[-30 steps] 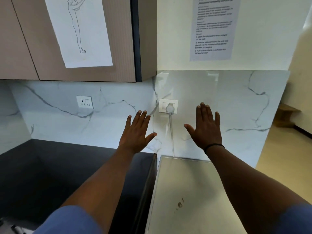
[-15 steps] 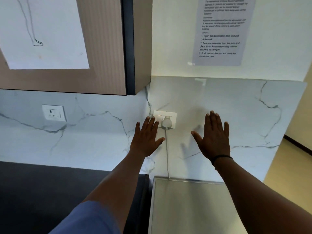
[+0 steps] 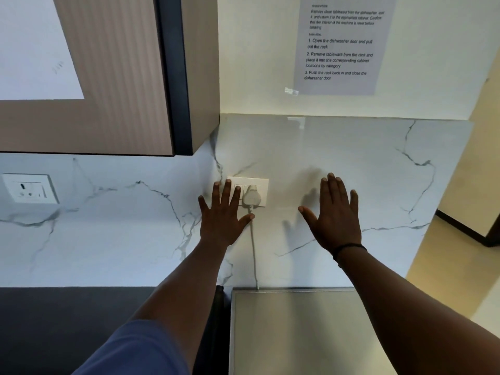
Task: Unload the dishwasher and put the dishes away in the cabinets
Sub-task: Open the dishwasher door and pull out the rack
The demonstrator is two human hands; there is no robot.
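Observation:
Both my arms reach forward toward the marble backsplash. My left hand (image 3: 223,216) is spread flat with straight fingers, its fingertips in front of the white wall socket (image 3: 258,185) that has a plug in it. My right hand (image 3: 334,215) is also flat and spread, a black band on its wrist, and holds nothing. Below my arms lies the steel top of the dishwasher (image 3: 297,334). The tan wall cabinet (image 3: 121,77) hangs at the upper left. No dishes are in sight.
A dark countertop (image 3: 67,328) lies at the lower left, beside the steel top. A second socket (image 3: 29,188) sits on the backsplash at far left. A printed task sheet (image 3: 341,44) is taped to the wall above. A cord (image 3: 253,253) drops from the plug.
My view has moved closer to the wall and tilted up. Both hands stay flat and spread, now nearer the backsplash, the left one reaching the socket.

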